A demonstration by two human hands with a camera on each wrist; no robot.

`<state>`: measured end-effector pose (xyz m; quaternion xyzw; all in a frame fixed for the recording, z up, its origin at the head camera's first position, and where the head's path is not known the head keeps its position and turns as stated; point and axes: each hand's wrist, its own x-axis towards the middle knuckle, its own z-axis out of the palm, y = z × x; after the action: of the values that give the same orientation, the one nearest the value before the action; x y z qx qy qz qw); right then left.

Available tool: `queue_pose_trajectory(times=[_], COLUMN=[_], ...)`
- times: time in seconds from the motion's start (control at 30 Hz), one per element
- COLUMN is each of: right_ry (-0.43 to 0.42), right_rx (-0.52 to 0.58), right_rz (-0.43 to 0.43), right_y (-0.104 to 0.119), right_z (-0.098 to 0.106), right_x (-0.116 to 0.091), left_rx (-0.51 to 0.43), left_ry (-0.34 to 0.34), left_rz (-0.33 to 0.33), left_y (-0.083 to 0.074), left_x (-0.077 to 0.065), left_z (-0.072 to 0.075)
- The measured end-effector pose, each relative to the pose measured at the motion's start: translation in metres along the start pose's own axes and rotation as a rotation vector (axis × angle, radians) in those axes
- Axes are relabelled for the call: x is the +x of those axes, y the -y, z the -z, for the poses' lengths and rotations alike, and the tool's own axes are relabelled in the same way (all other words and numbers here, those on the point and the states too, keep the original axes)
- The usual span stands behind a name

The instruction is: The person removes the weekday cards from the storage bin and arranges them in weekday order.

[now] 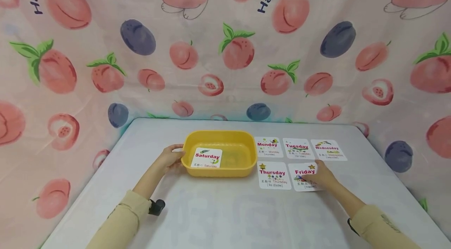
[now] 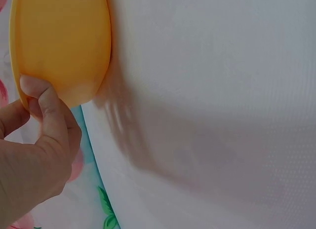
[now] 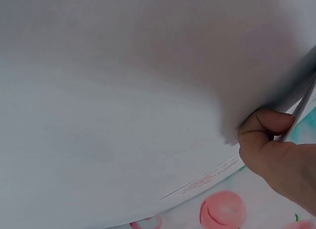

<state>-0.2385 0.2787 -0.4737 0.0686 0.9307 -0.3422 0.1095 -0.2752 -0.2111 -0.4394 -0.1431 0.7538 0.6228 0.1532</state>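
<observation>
At the left end of the yellow plastic tub [image 1: 220, 172], my left hand [image 1: 172, 158] grips the rim; the left wrist view shows the thumb and fingers of that hand [image 2: 42, 135] pinching the tub's edge [image 2: 64, 46]. Inside the tub lies a Saturday card [image 1: 207, 159], leaning toward its left side. My right hand [image 1: 322, 176] pinches the right edge of the Friday card [image 1: 299, 172], covering part of its print. In the right wrist view the card [image 3: 303, 103] appears edge-on between thumb and fingers.
Right of the tub, Monday [image 1: 267, 148], Tuesday [image 1: 297, 151] and Wednesday [image 1: 327, 153] cards form a back row. The Thursday card [image 1: 274, 180] lies in front of Monday, beside Friday. A white table [image 1: 218, 217] meets a fruit-printed curtain [image 1: 225, 100] at the back.
</observation>
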Motion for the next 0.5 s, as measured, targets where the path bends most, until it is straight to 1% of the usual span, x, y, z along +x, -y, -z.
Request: queue_pose_trajectory(times=[0.33, 0.4, 0.5], right_ry=[-0.021, -0.028, -0.057], right_rx=[-0.046, -0.082, -0.185], right_rz=[-0.003, -0.004, -0.006], right_y=[0.004, 0.0049, 0.0063], right_z=[-0.0041, -0.0032, -0.0026], right_x=[-0.001, -0.0007, 0.0001], left_rx=[0.001, -0.002, -0.009], left_ry=[0.005, 0.006, 0.013], left_rz=[0.002, -0.001, -0.006], left_y=[0.0018, 0.0011, 0.0008], left_x=[-0.001, -0.0008, -0.0003], left_z=[0.0003, 0.0008, 0.0014])
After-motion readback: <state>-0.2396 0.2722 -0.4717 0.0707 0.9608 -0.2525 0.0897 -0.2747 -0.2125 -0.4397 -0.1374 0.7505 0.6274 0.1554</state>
